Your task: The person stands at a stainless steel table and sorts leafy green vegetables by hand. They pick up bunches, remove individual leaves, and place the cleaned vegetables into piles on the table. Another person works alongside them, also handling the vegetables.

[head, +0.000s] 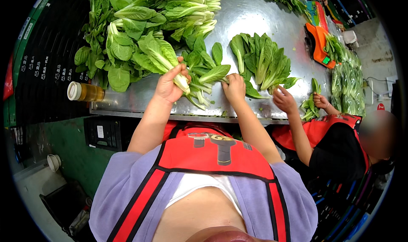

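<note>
My left hand (172, 82) grips a head of romaine-type lettuce (162, 57) by its pale base, tilted above the metal table (134, 102). My right hand (235, 88) is low over the table, its fingers curled at the stem of a single green leaf (215, 74). Between my hands lie loose leaves and trimmed stalks (199, 97). A large heap of leafy greens (134, 22) covers the table's left part. Right of my right hand, a fanned bunch of lettuce (264, 60) rests on the metal.
A lidded jar of amber liquid (91, 92) stands at the left corner. At right, a co-worker's hands (284, 100) handle greens. Beyond are an orange scale (317, 46) and bagged greens (348, 79). Black crates (47, 57) are stacked left.
</note>
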`<state>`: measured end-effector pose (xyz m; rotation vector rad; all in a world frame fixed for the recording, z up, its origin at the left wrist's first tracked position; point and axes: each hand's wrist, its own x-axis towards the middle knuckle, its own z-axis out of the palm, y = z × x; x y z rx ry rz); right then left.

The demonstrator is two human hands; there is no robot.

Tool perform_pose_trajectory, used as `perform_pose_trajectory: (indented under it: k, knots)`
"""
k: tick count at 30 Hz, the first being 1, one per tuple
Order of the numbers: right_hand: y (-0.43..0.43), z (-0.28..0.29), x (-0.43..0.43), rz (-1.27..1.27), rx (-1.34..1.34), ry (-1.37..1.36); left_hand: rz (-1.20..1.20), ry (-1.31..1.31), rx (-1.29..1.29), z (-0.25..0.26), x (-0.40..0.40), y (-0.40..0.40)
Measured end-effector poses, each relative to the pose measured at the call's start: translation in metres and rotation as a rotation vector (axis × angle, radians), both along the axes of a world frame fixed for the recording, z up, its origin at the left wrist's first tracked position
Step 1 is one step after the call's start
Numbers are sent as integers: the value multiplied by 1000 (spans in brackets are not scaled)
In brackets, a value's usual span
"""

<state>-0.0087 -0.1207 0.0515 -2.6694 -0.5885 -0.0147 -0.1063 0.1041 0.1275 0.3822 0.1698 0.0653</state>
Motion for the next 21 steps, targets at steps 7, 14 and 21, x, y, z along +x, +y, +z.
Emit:
perform_pose_trajectory:
  k: [7, 14, 21]
  knots:
    - [-3, 66, 24, 66, 359, -125, -23, 20, 135, 3, -4, -15]
    - [-17, 87, 38, 56, 535, -443, -8, 82, 130, 3, 2, -21]
    - [11, 75, 3, -211, 1695, 575, 60, 196, 182, 9, 10, -34]
